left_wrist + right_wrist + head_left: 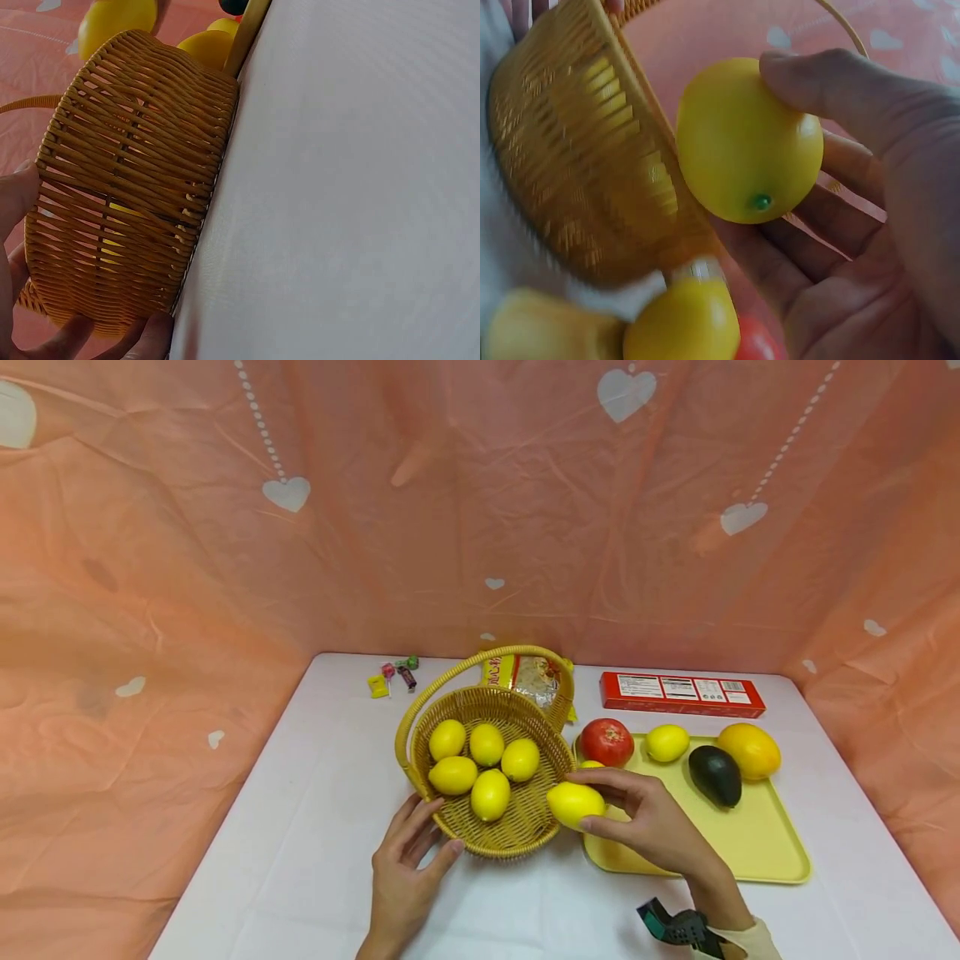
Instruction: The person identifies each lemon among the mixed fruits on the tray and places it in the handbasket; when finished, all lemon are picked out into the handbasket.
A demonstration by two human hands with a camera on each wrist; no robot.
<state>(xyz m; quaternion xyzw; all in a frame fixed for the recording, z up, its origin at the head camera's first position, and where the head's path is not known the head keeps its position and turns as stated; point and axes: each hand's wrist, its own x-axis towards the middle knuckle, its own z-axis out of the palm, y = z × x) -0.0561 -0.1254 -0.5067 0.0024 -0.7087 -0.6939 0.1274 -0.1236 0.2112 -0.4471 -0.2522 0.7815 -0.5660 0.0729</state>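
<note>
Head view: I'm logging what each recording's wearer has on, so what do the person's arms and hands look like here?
Both hands are bare, with no gloves or rings visible. The right hand has a dark green and black strap-like device at the wrist, beside a cream sleeve cuff. The left hand shows bare down to the frame edge, with no sleeve or strap in view.

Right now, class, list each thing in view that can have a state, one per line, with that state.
Woven wicker basket: upright, five lemons inside.
Yellow lemon in right hand: held beside the basket rim.
Left hand: grip steadying the basket.
Right hand: grip around the lemon.
Yellow plastic tray: flat, holding fruit.
</note>
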